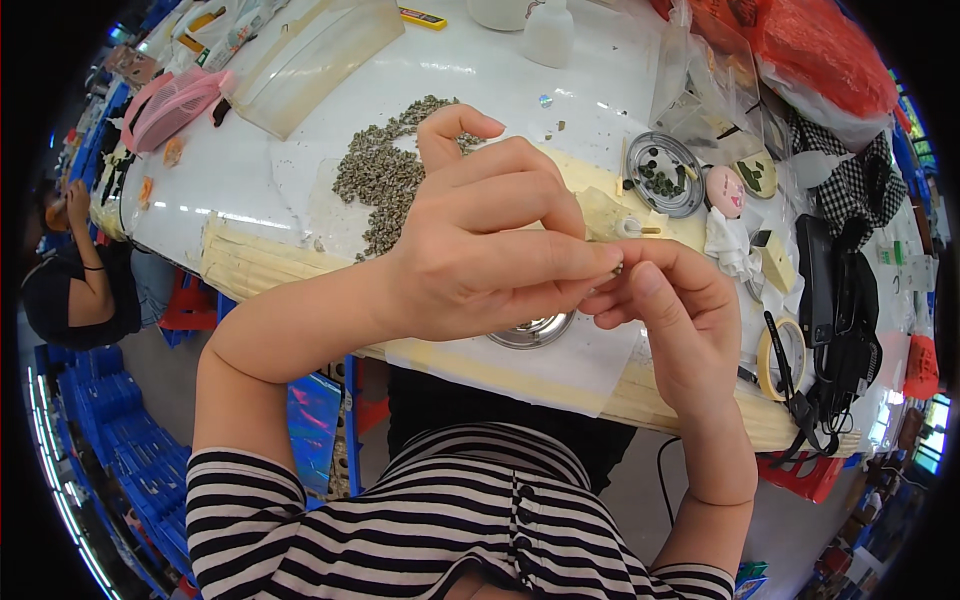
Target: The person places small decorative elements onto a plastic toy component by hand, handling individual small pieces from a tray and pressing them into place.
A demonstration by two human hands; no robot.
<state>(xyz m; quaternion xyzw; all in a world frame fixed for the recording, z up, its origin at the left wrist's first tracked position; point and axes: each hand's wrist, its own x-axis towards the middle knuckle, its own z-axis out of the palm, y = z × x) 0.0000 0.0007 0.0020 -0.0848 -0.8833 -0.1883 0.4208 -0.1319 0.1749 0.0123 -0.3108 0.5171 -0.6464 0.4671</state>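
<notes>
White table (480, 75) fills the upper frame, cluttered at its edges. Heap of small grey parts (385, 175) lies upper centre, mostly unworked. Round tin (665, 172) at upper right holds only a few dark pieces. Left hand (480, 245) and right hand (665, 310) meet mid-frame, fingertips pinched on one tiny part (617, 269), barely visible. Metal dish (535, 330) sits just beneath.
</notes>
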